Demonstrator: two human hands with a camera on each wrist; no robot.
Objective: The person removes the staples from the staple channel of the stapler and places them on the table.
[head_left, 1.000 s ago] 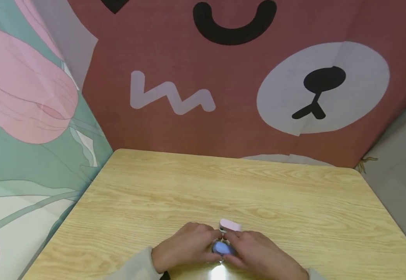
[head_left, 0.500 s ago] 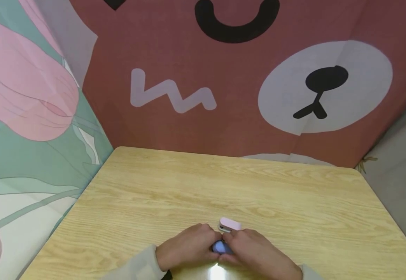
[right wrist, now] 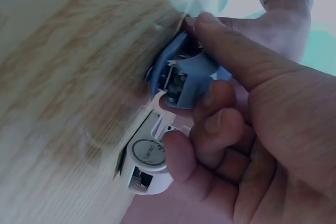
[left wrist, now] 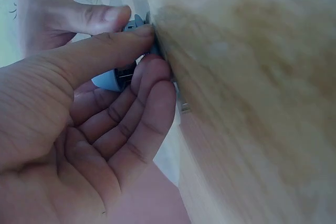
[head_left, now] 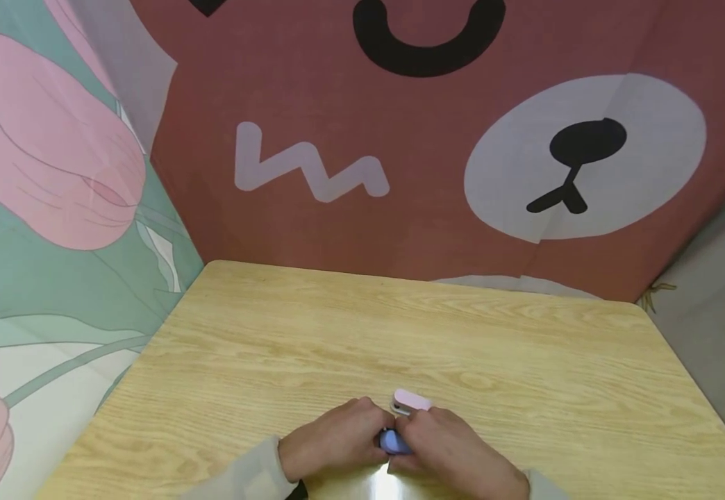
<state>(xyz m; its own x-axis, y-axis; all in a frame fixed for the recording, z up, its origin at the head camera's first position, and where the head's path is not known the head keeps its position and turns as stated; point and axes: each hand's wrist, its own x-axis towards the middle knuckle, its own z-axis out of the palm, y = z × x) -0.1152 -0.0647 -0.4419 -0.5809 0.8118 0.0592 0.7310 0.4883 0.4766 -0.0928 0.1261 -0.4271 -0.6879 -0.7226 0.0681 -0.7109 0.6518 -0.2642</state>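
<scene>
A small blue stapler (head_left: 394, 442) sits low over the table between both hands. My left hand (head_left: 340, 434) grips its left end. In the left wrist view that hand's fingers (left wrist: 142, 124) curl beside the stapler's metal inner parts. My right hand (head_left: 446, 444) holds the other side; the right wrist view shows its thumb along the blue stapler (right wrist: 191, 80), other fingers bent below. Just beyond the right fingers lies a pink-topped white stapler (head_left: 410, 401), its round side label (right wrist: 148, 152) near the right fingertips. The hands cover much of the blue stapler.
The wood-grain table (head_left: 337, 333) stretches away behind the hands. A reddish cloth with a bear print (head_left: 425, 229) hangs at its far edge, and a tulip-print cloth (head_left: 56, 153) borders the left. Light glares on the table's near part.
Both hands have drawn closer around the blue stapler, so less of it shows from above. The pink-topped stapler stays where it lay. The head view has shifted slightly.
</scene>
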